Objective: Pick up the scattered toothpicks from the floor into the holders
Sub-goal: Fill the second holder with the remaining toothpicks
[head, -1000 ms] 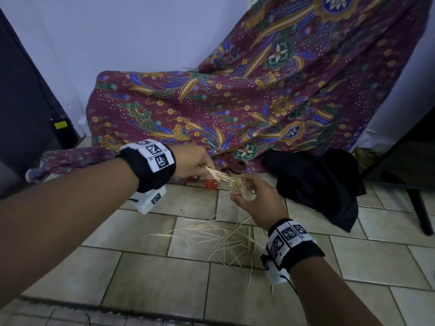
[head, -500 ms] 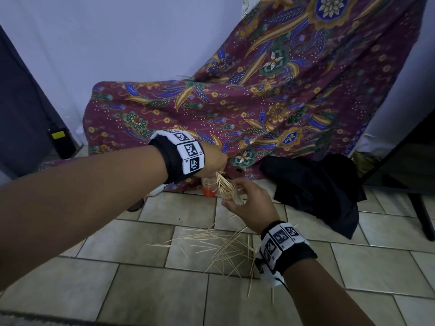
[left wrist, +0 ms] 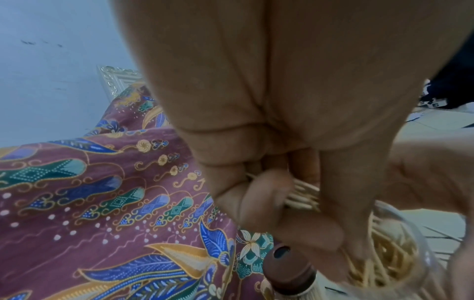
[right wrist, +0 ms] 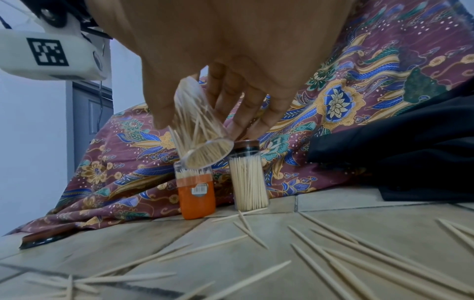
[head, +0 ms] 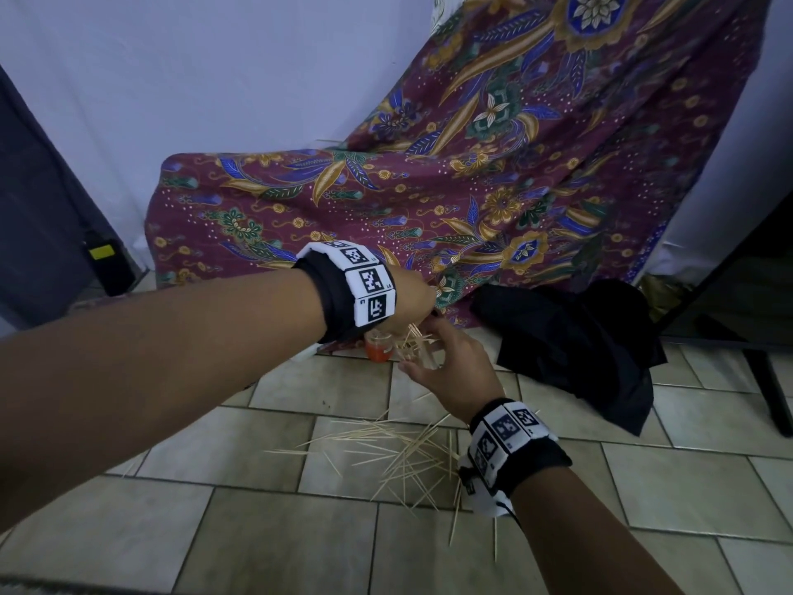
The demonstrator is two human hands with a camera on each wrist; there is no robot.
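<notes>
My right hand (right wrist: 202,121) grips a clear toothpick holder (right wrist: 198,132), tilted and held off the floor, partly filled with toothpicks. My left hand (left wrist: 305,205) pinches a small bundle of toothpicks (left wrist: 300,194) with its ends at the clear holder's mouth (left wrist: 392,259). In the head view the left hand (head: 412,307) and the right hand (head: 446,362) meet by the cloth. An orange holder (right wrist: 197,194) and a clear holder with a brown lid (right wrist: 247,182) stand full on the floor. Several loose toothpicks (head: 407,457) lie scattered on the tiles.
A patterned maroon cloth (head: 429,199) drapes down right behind the holders. A black cloth (head: 579,350) lies on the tiled floor (head: 257,543) to the right, with a dark furniture leg (head: 768,388) beyond it. A dark cabinet (head: 38,216) stands at the left.
Both hands have moved away from me toward the cloth. My left hand has swung its toothpick bundle from a flat angle to pointing down into the clear holder.
</notes>
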